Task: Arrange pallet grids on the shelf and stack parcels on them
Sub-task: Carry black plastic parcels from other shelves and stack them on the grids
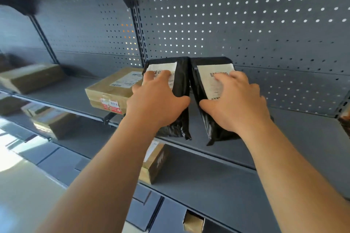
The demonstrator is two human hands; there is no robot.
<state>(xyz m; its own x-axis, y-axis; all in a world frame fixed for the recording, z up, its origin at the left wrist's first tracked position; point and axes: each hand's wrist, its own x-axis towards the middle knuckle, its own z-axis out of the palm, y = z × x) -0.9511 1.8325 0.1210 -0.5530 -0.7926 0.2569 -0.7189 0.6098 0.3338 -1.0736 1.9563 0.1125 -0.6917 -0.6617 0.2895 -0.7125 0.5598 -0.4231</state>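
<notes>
- Left hand (159, 98) lies flat, fingers spread, on the left black mailer parcel (181, 79).
- Right hand (234, 104) lies flat on the right black mailer parcel (207, 83).
- The parcels touch between the thumbs, on the grey shelf (284, 138).

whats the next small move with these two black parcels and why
Probably pivot their front ends together. The left black plastic parcel and the right black plastic parcel touch at the back but splay apart in front, with the left hand and right hand resting on top.

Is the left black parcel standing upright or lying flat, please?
Upright: the left black parcel rises from the shelf against the back panel, label facing outward.
</notes>
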